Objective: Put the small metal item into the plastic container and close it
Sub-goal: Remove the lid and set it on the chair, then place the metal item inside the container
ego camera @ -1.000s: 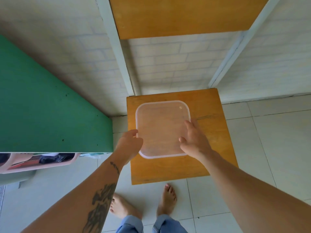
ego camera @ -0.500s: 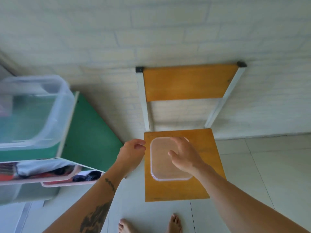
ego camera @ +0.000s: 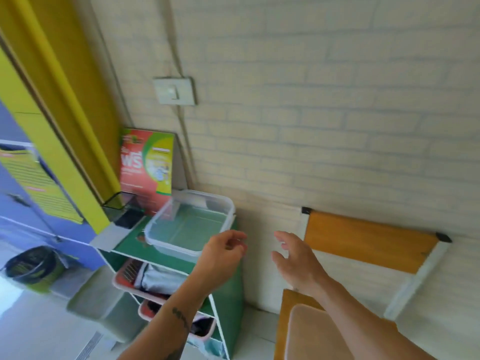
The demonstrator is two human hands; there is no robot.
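A clear plastic container (ego camera: 191, 224) stands lidless on top of the green shelf unit (ego camera: 130, 242) at centre left. Its translucent lid (ego camera: 306, 331) lies on the wooden chair seat (ego camera: 281, 320) at the bottom, partly under my right forearm. My left hand (ego camera: 222, 255) hovers just right of the container's near corner, fingers loosely curled and holding nothing. My right hand (ego camera: 296, 261) is raised in front of the wall, fingers spread and empty. No small metal item shows in this blurred view.
A red and green box (ego camera: 145, 167) leans against the wall behind the container, beside a black mesh holder (ego camera: 122, 209). Pink drawers (ego camera: 145, 279) with clothes fill the shelf unit. The chair backrest (ego camera: 368, 242) is at right. A dark bin (ego camera: 33, 266) stands on the floor at left.
My view has swung up and left from the chair seat to the shelf unit. Both hands have left the lid on the chair and risen toward the container.
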